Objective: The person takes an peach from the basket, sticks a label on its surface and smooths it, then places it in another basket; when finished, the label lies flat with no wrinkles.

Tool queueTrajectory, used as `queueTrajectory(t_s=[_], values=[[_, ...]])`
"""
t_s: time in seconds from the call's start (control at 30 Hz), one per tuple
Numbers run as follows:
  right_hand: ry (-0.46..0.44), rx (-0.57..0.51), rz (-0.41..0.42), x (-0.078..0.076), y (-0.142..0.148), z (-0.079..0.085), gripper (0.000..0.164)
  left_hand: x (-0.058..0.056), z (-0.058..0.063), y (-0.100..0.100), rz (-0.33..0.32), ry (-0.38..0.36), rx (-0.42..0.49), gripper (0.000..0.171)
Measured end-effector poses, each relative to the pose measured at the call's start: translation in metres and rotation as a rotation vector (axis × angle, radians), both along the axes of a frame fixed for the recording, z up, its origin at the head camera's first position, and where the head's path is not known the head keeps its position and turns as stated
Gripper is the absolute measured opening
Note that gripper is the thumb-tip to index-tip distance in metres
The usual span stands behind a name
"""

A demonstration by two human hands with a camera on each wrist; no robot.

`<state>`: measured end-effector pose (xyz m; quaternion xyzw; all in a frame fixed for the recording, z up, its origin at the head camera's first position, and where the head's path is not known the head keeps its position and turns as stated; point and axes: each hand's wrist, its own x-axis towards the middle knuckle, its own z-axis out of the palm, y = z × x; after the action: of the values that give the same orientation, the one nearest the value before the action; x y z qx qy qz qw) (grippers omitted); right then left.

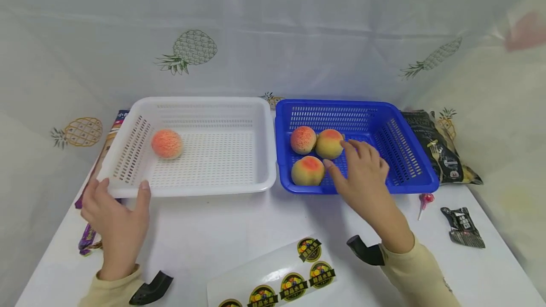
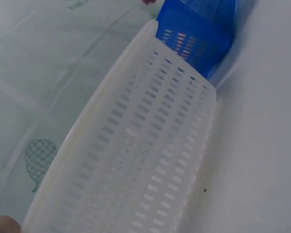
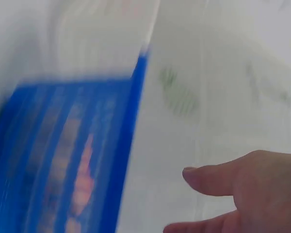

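A white basket (image 1: 204,187) stands on the left with one peach (image 1: 167,144) inside. My left hand (image 1: 117,217) rests at its near left rim, thumb and fingers spread apart; the left wrist view shows the basket's slotted side (image 2: 150,126). On the right, a blue basket (image 1: 409,188) has three peaches gathered at its left end: a redder one (image 1: 303,139) at the back, a yellow-red one (image 1: 329,144) beside it and another (image 1: 308,171) in front. My right hand (image 1: 362,176) is over this basket beside the peaches, thumb and fingers apart, holding nothing.
A sheet of round fruit stickers (image 1: 264,276) lies in front. To the right are a black snack bag (image 1: 443,150), a pink lollipop (image 1: 426,198) and a small black packet (image 1: 462,226). A purple wrapper (image 1: 87,238) lies by my left hand. A pineapple-print sheet (image 1: 273,22) hangs behind.
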<state>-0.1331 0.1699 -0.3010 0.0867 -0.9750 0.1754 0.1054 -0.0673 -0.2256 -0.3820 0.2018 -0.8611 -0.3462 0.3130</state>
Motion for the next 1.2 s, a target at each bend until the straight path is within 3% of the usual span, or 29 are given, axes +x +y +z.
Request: queueTrajectory(t_s=[0.13, 0.23, 0.33, 0.47, 0.57, 0.7, 0.83, 1.0, 1.2], values=[[0.004, 0.011, 0.175, 0.004, -0.045, 0.011, 0.045, 0.0, -0.007, 0.002, 0.0, 0.009, 0.032, 0.074], [-0.017, 0.075, 0.31, -0.005, -0.081, 0.023, 0.043, 0.001, -0.01, 0.003, -0.011, 0.013, 0.048, 0.08], [-0.071, 0.171, 0.462, -0.027, -0.121, 0.033, 0.046, 0.002, -0.012, 0.003, -0.011, 0.02, 0.051, 0.084], [-0.248, 0.314, 0.653, -0.063, -0.179, 0.043, 0.047, 0.003, -0.015, 0.004, 0.006, 0.038, 0.058, 0.085], [-0.348, 0.413, 0.735, -0.085, -0.225, 0.042, 0.05, 0.003, -0.016, 0.005, 0.012, 0.063, 0.062, 0.083], [-0.408, 0.458, 0.767, -0.103, -0.279, 0.029, 0.05, 0.002, -0.019, 0.004, 0.008, 0.091, 0.058, 0.082], [-0.492, 0.466, 0.735, -0.112, -0.318, 0.014, 0.05, 0.004, -0.019, 0.003, 0.014, 0.103, 0.057, 0.081], [-0.558, 0.527, 0.662, -0.12, -0.339, 0.0, 0.061, 0.003, -0.02, 0.005, 0.016, 0.112, 0.06, 0.081], [-0.558, 0.518, 0.652, -0.129, -0.346, -0.018, 0.074, 0.0, -0.022, 0.004, 0.008, 0.115, 0.076, 0.081]])
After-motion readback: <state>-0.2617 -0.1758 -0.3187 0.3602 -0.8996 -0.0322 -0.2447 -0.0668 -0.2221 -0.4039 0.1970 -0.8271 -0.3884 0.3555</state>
